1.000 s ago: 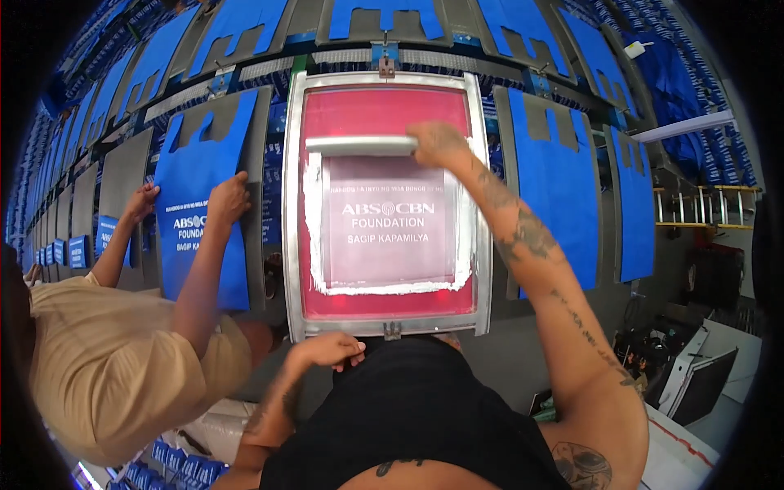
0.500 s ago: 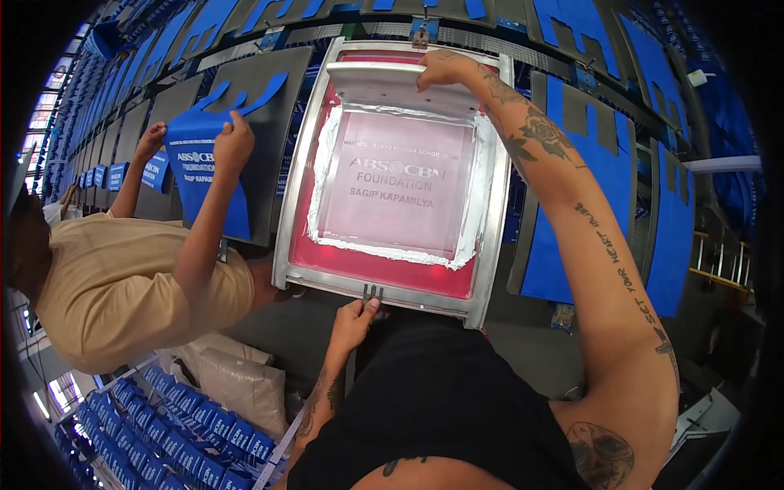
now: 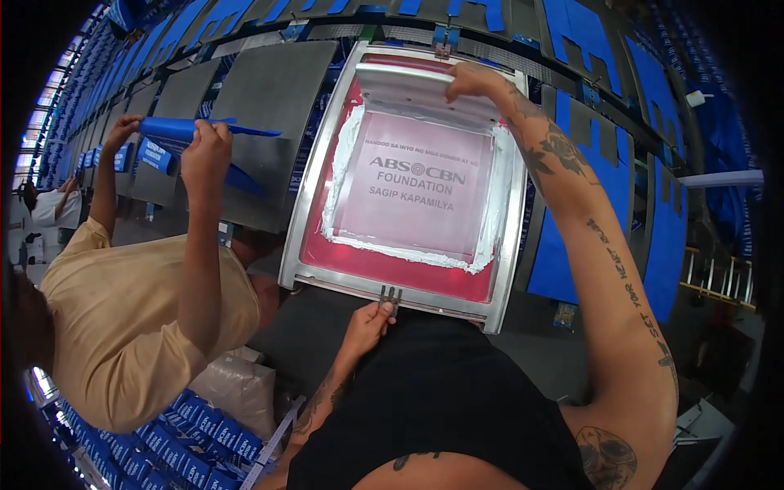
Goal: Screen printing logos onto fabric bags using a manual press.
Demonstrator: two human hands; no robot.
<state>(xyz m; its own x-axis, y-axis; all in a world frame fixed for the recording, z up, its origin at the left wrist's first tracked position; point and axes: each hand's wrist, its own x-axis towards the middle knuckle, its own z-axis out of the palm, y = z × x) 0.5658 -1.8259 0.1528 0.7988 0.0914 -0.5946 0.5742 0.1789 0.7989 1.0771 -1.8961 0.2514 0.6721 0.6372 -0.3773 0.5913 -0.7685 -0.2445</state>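
Observation:
A metal-edged printing screen (image 3: 510,220) with a red border lies in front of me. Lettering shows through its pale mesh window (image 3: 416,233), and white ink (image 3: 344,167) is smeared around that window. At the far end of the screen, my right hand (image 3: 480,82) is closed over the right part of a wide metal squeegee (image 3: 400,80), which leans on the mesh. My left hand (image 3: 369,328) pinches a small dark metal bracket (image 3: 390,297) at the middle of the near frame edge.
To the left, a co-worker in a tan shirt (image 3: 147,310) holds a blue fabric bag (image 3: 175,128) over a dark board (image 3: 273,90). Blue bags (image 3: 551,253) lie on boards at the right. Printed blue bags (image 3: 196,441) hang at lower left, near a wrapped bundle (image 3: 241,388).
The co-worker's blue bag has come up off its board and is now held nearly edge-on. The view has shifted slightly; both my hands keep their holds, and the squeegee remains at the far end.

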